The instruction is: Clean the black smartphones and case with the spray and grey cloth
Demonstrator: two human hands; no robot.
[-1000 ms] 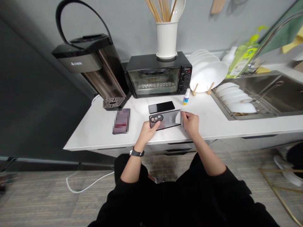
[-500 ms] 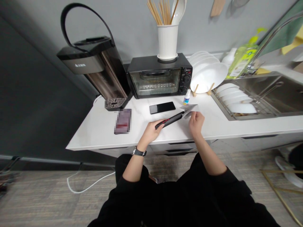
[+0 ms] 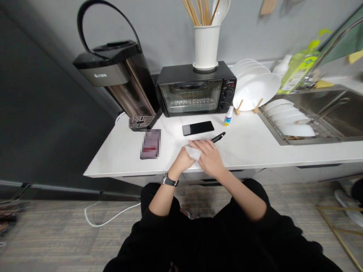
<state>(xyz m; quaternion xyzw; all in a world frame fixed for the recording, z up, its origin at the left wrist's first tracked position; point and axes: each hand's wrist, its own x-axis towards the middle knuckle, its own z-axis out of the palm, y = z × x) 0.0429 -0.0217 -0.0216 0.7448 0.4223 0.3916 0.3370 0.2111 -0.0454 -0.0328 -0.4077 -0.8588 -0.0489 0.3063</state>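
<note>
My left hand (image 3: 183,160) is closed around one end of a long, slim black object (image 3: 218,137), whose far end sticks out to the right. A light grey cloth (image 3: 193,152) lies over the object's near part and hides it. My right hand (image 3: 210,158) presses the cloth down from above, its fingers bent over it and touching close by the left hand. Behind the hands a black smartphone (image 3: 198,128) lies flat on the counter. A small white spray bottle (image 3: 227,117) with a blue and yellow label stands to the phone's right.
On the white counter (image 3: 119,158) stand a water dispenser (image 3: 133,94) and a toaster oven (image 3: 193,92) carrying a chopstick holder (image 3: 206,47). A blurred purple packet (image 3: 151,144) lies left. Plates (image 3: 255,90), the sink (image 3: 337,113) with bowls (image 3: 297,129), and a soap bottle (image 3: 300,71) are right.
My right hand has moved left with the cloth, from the black object's far end to its near part beside my left hand. The far end is now uncovered. The view has shifted slightly.
</note>
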